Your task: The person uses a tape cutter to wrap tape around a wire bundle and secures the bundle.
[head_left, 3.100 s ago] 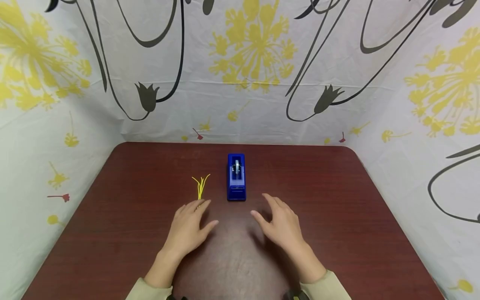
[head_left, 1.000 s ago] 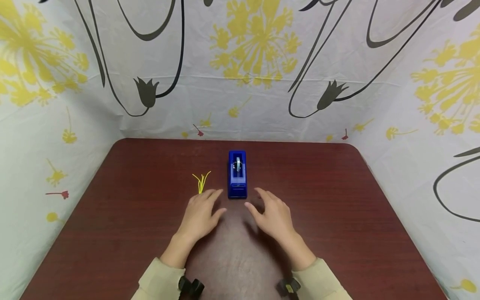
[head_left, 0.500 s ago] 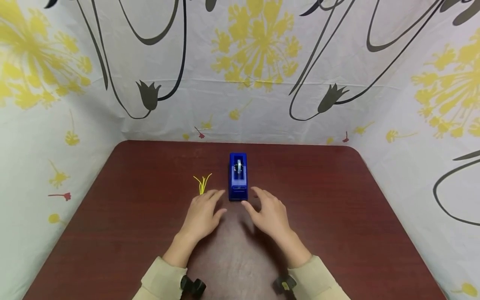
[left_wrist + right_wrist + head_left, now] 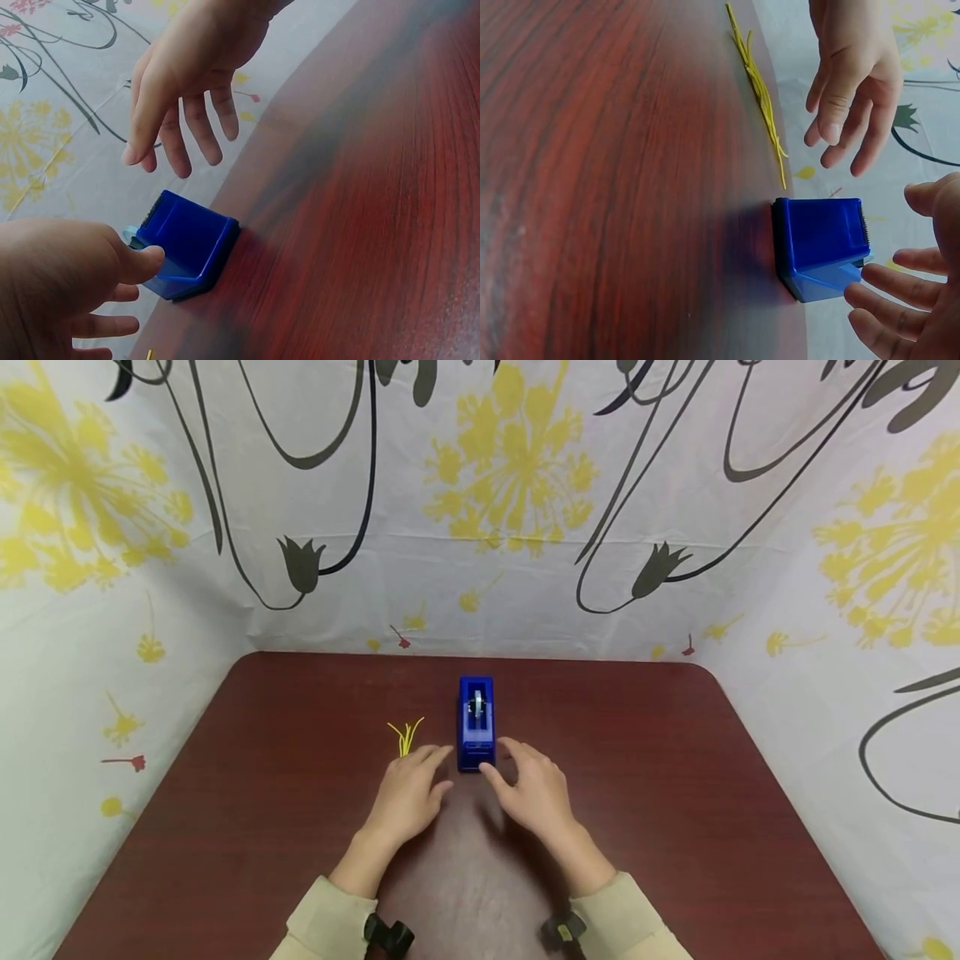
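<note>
A blue tape dispenser [image 4: 476,752] stands on the table with its cutter end toward me and a roll in its well. My left hand [image 4: 407,795] hovers at its near left, fingers extended and thumb apart. The right hand [image 4: 534,787] hangs at its near right, fingers relaxed, thumb close to the front corner. Both wrist views show nothing in either hand, and the dispenser [image 4: 821,236] sits between them. Thin yellow strands [image 4: 406,740] lie to the left, partly covered by my left hand in the head view; the right wrist view shows the long loose bundle [image 4: 759,94].
The dark red wooden table [image 4: 247,827] has rounded far corners. Behind it and on both sides hangs a white curtain [image 4: 480,593] with yellow and grey flower prints. Black wrist-worn devices [image 4: 388,935] sit at both cuffs.
Both hands have drawn inward toward the dispenser, the right hand shifting left and slightly forward. The dispenser and strands keep their places on the table; the head view has shifted slightly.
</note>
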A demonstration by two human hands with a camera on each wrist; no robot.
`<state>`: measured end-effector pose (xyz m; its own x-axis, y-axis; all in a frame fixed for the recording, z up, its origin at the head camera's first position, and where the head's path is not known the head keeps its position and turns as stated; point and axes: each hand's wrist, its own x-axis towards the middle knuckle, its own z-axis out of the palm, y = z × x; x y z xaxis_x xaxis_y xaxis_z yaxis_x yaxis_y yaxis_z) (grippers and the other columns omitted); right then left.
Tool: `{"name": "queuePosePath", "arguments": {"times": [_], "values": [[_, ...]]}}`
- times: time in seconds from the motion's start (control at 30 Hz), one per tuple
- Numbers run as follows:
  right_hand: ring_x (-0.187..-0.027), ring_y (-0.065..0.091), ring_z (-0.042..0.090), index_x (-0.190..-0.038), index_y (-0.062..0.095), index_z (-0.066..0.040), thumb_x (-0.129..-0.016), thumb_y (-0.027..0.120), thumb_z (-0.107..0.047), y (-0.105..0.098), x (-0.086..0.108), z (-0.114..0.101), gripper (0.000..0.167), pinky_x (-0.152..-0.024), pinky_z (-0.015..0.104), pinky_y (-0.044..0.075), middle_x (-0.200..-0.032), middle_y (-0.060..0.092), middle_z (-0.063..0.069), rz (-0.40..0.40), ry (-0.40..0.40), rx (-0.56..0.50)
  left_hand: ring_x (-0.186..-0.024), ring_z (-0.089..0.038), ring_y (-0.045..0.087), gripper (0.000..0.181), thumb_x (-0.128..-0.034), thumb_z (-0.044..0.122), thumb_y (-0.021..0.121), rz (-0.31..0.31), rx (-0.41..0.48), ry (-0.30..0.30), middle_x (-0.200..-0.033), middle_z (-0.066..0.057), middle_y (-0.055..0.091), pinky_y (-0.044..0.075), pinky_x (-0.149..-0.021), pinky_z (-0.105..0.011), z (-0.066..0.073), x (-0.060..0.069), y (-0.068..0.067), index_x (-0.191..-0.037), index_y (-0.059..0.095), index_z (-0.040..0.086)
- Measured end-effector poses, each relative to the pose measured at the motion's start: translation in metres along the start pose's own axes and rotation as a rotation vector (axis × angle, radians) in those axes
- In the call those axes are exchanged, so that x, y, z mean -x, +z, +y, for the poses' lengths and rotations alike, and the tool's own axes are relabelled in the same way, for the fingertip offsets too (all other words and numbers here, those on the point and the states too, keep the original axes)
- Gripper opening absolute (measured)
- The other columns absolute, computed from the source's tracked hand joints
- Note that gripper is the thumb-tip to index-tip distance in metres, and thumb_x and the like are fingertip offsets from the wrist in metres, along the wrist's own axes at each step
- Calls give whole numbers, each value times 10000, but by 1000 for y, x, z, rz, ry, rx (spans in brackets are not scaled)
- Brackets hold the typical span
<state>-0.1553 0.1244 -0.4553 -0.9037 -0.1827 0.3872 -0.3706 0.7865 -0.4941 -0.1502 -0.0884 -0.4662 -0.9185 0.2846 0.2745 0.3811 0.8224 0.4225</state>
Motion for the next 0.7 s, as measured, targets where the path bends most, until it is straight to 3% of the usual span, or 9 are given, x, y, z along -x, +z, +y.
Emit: {"name": "queuePosePath", "arguments": {"times": [0.7], "values": [[-811, 637, 225, -1325, 639, -33, -952, 709, -377, 13, -6, 1, 512, -640, 431, 513, -1096, 701, 104, -73, 40, -50, -1144, -329, 635, 470, -924, 204, 759, 31, 25, 42, -1263, -121, 652, 474, -962, -568, 3, -9, 10, -1358, 634, 73]]}}
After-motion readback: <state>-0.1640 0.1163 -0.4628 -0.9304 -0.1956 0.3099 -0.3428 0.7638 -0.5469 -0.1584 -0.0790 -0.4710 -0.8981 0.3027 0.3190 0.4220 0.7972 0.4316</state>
